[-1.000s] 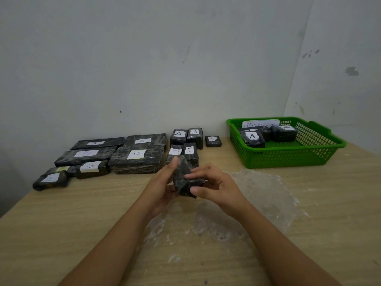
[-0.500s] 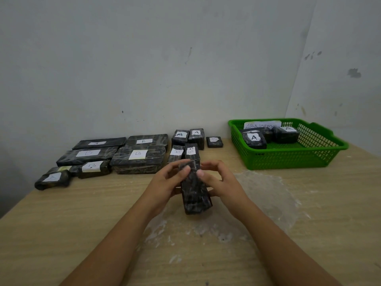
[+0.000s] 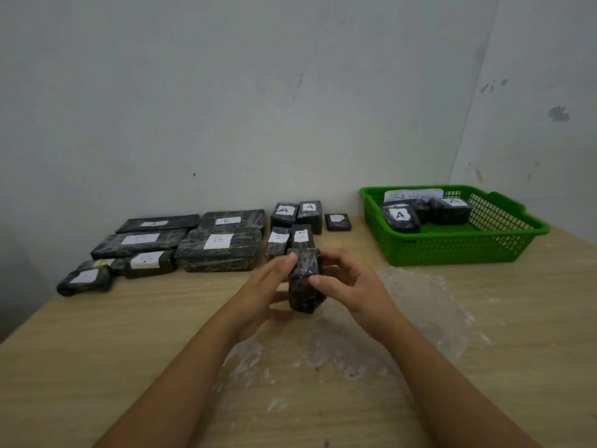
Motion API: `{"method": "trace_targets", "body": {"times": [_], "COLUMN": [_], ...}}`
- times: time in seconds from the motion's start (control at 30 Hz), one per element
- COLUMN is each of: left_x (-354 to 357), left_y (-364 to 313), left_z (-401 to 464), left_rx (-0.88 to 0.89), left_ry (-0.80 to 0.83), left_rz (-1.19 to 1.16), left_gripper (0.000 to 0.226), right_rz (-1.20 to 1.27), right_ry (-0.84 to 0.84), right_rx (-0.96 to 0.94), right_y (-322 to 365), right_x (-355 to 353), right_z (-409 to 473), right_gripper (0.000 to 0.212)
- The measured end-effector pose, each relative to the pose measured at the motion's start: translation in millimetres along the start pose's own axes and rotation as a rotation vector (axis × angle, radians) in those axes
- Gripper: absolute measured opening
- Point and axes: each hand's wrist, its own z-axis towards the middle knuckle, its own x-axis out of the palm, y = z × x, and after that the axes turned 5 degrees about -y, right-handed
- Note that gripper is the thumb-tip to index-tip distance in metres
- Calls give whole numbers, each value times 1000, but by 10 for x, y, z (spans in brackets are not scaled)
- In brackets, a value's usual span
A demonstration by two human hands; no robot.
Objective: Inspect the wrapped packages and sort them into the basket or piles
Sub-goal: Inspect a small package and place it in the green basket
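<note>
Near: crumpled clear plastic sheet (image 3: 420,305) flat on the table (image 3: 97,350). Just above it, one package (image 3: 305,279) held upright off the table between both hands: left hand (image 3: 258,294) fingers curled on its left side, right hand (image 3: 350,287) pinching its right edge with thumb and fingertips. No label visible on the side facing the camera, so it looks mid-inspection, not yet sorted.

Further back: small packages (image 3: 295,226) marked A, B and D clustered right behind the held one; long flat packages (image 3: 219,248) marked mostly B to the left.

Far right: green basket (image 3: 452,250) with an "ABNormal" sign, several packages in it, two showing an A.

Judgement: most are placed; the only unsorted package in view is this one.
</note>
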Motion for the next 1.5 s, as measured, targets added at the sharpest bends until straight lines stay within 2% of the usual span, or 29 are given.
{"method": "trace_targets", "body": {"times": [0.13,0.33,0.57,0.83,0.97,1.1,1.27,1.5], "left_x": [27,54,46,-7,-3,7,18,16], "left_y": [-3,-6,21,56,82,98,85,91], "left_z": [-20,17,-8,6,19,14,36,76], "left_rx": [-68,-19,88,102,97,134,125,119], "left_ry": [12,-66,-46,-25,-18,2,-29,-135], "left_rz": [-88,-85,-45,-54,-66,-9,-17,-73], "left_gripper": [48,27,52,52,48,37,45,50], "right_rz": [24,29,155,208,214,171,144,38], "right_ry": [43,43,-50,-37,-49,-72,-104,-17], "right_rx": [-37,-14,77,74,113,52,16,-6], "right_y": [-16,-32,-81,-111,-46,-61,-70,-36], "right_x": [-15,3,65,58,60,47,68,84], "right_z": [-3,-10,3,21,6,14,18,-22], "right_gripper": [40,41,29,10,21,15,16,13]}}
